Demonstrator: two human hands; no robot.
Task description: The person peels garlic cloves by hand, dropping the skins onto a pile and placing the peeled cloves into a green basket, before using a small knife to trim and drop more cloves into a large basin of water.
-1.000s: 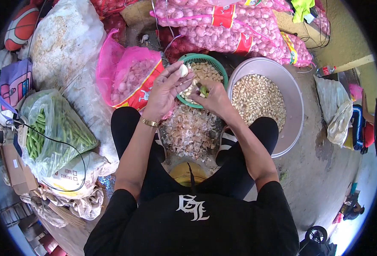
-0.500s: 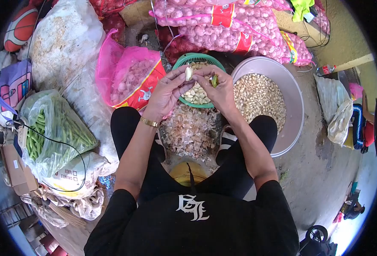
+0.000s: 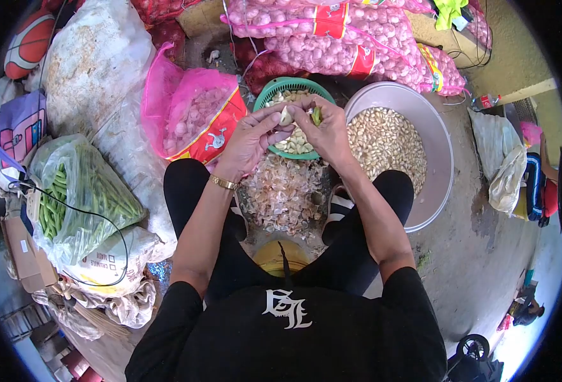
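Note:
Between thumb and fingers, my left hand (image 3: 250, 138) pinches a pale garlic clove (image 3: 286, 116). Touching the same clove from the other side, my right hand (image 3: 326, 130) is closed, with a small green and yellow object (image 3: 317, 116) held in it, perhaps a knife handle. Both hands are above a green basket (image 3: 269, 93) of peeled cloves, partly hiding it. A heap of papery garlic skins (image 3: 284, 197) lies on the floor between my feet. To the right of the basket stands a large pale tub (image 3: 440, 153) holding many cloves (image 3: 386, 143).
An open pink mesh bag of garlic (image 3: 198, 118) stands at the left of the basket. Full garlic sacks (image 3: 382, 54) lie behind. Green beans (image 3: 96, 197) fill a plastic bag at the left. A person (image 3: 527, 310) is far off at the lower right.
The clove has tilted and sits slightly lower between my fingertips. My right fingers have moved a little left, closer over it.

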